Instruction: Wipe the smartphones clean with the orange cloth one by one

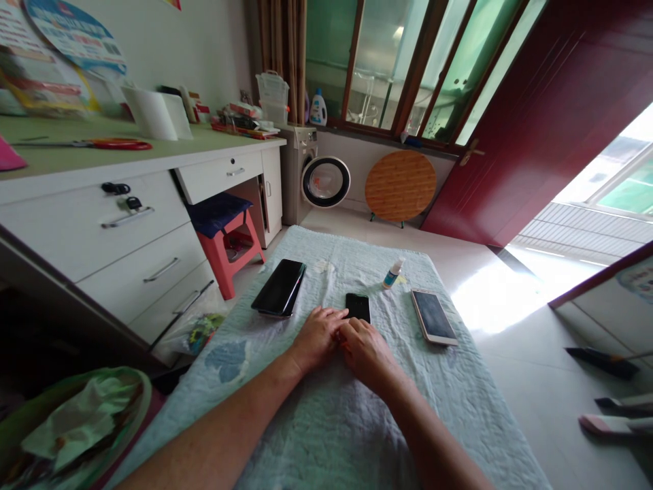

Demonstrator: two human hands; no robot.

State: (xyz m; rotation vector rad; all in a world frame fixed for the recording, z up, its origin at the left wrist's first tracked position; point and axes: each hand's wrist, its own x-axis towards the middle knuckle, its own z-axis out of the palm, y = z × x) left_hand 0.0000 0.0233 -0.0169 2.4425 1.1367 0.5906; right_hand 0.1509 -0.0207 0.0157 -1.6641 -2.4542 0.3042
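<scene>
A small black smartphone (358, 307) lies on the cloth-covered table, its lower part hidden by my hands. My left hand (320, 331) rests at its lower left edge, fingers stretched toward the phone and the fingertips touching it. Close against it, my right hand (366, 346) has its fingers bent down over the phone's lower end; whatever is under them is hidden. To the left, a larger black phone (280, 286) lies on top of another flat device. A small spray bottle (392, 273) with a blue label stands behind on the right. Further right lies a white-framed phone (434, 317).
A light blue quilted cloth (326, 435) covers the table. On the left are a white desk (137, 231), a red stool (229, 248) and a bin (145, 408) holding crumpled paper. A washing machine (298, 170) with its door open and a round wooden tabletop (400, 185) stand behind.
</scene>
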